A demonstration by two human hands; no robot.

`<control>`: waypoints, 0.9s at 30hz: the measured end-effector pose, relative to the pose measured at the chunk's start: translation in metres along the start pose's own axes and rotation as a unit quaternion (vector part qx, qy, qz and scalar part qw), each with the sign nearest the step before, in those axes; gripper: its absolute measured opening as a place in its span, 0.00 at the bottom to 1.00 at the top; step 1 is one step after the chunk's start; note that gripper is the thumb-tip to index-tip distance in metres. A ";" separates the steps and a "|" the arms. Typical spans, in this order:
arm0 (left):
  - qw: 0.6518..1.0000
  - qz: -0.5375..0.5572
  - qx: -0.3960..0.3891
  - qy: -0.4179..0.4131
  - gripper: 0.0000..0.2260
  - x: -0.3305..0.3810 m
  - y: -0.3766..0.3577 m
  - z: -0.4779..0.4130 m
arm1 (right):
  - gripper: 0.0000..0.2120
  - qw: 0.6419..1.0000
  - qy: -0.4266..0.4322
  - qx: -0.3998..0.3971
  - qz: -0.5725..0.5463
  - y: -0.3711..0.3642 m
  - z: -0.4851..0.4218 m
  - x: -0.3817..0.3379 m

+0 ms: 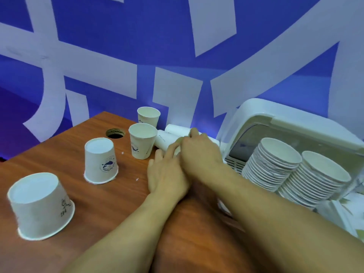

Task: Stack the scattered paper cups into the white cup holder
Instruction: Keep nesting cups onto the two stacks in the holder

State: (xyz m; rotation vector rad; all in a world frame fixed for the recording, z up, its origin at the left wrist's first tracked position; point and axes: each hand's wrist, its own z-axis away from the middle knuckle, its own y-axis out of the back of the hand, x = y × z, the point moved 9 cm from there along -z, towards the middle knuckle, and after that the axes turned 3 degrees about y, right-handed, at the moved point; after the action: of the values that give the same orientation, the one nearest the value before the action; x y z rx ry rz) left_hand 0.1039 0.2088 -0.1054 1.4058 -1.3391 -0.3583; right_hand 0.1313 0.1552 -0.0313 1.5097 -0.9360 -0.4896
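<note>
Both hands meet over the lying cups [167, 137] at the back edge of the table [98, 203]. The right hand [200, 152] curls its fingers over one, apparently gripping it. The left hand [167, 174] lies partly beneath, and its grip cannot be told. Upright cups [141, 142] and inverted cups [100, 160] stand to the left. Stacks [275, 160] fill the holder [256, 107] on the right.

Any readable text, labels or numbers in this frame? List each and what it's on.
Near upside-down cup: handwritten, perhaps "284"; scribble above unreadable.
Middle upside-down cup: inverted logo text, too blurred.
Nearer upright cup: logo print, too small.
Lying cup: tiny print, unreadable.
Wall: huge white strokes, cropped, unreadable.
</note>
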 end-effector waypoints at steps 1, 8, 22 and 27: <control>1.000 -0.001 0.002 -0.014 0.20 0.003 0.001 0.001 | 0.14 1.000 -0.005 -0.012 0.017 -0.003 -0.006 0.004; 0.998 -0.027 -0.049 -0.011 0.16 0.004 -0.010 0.003 | 0.15 0.982 0.051 -0.084 0.161 -0.026 -0.026 0.011; 0.996 -0.074 -0.029 0.031 0.19 -0.001 -0.006 0.004 | 0.17 0.983 0.077 -0.048 0.162 -0.031 -0.021 0.011; 0.997 -0.074 -0.021 0.017 0.19 0.001 -0.005 0.004 | 0.15 0.984 0.094 -0.028 0.146 -0.021 -0.006 0.007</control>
State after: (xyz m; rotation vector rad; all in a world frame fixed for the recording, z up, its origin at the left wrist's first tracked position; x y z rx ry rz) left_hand 0.1036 0.2049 -0.1110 1.4736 -1.1959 -0.4559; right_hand 0.1460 0.1525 -0.0486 1.3154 -0.9656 -0.1577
